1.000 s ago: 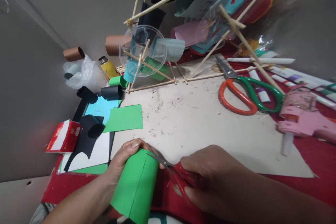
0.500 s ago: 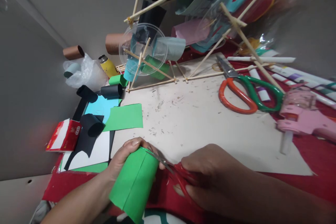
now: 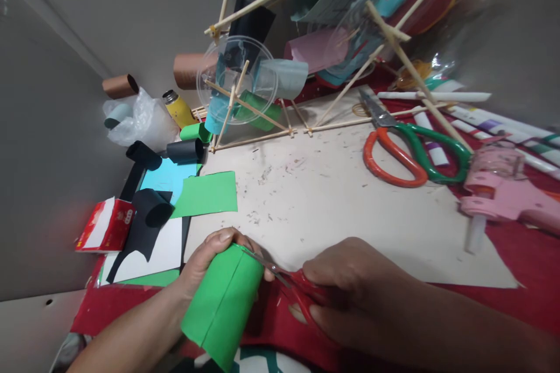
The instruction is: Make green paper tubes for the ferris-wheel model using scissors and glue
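Note:
A rolled tube of green paper (image 3: 223, 303) is gripped at its top end by my left hand (image 3: 214, 249), whose fingers curl behind it. Along the tube runs a dark seam line. My right hand (image 3: 350, 285) is closed around the red handles of small scissors (image 3: 301, 294). Their metal blades point left and meet the tube's upper rim. How far the blades are parted I cannot tell. On the white board beyond my hands lies a flat green paper piece (image 3: 207, 193).
Large scissors (image 3: 396, 154) and a pink glue gun (image 3: 503, 189) lie at the right. A stick frame (image 3: 258, 140) with a clear plastic disc (image 3: 238, 78) stands at the back. Black paper pieces (image 3: 151, 210) and a red pack (image 3: 105, 226) are at the left.
The view has shifted slightly. Both hands, the green tube and the small scissors keep nearly the same pose.

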### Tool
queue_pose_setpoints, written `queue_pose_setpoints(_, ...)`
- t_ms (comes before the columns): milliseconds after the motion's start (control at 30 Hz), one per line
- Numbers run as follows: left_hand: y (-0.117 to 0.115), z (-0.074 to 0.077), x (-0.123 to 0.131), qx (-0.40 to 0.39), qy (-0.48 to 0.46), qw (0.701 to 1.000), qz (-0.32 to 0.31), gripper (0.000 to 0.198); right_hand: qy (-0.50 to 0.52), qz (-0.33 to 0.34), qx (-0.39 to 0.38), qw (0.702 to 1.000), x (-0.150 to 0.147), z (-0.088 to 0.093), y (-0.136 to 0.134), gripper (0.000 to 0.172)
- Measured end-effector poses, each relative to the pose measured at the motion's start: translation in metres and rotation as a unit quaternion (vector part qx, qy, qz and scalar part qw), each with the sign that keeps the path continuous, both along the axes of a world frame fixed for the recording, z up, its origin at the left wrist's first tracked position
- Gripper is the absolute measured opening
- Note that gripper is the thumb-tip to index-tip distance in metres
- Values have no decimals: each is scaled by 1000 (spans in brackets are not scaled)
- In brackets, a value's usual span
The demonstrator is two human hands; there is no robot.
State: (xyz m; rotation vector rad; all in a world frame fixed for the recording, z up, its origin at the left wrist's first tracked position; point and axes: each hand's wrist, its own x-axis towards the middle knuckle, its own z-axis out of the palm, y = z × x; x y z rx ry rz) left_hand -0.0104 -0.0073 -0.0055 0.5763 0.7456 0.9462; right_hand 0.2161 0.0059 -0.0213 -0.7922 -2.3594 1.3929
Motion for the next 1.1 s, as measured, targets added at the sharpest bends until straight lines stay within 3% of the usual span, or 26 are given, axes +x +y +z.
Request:
queue_pose_setpoints(667, -4, -5, -4, 11, 56, 998, -37, 32, -29, -16, 108, 994, -1, 0, 1, 20)
queue_pose_setpoints(1100, -2, -2, -3, 18, 33, 999, -33, 28, -48, -6, 93, 994, 1, 4, 2, 17)
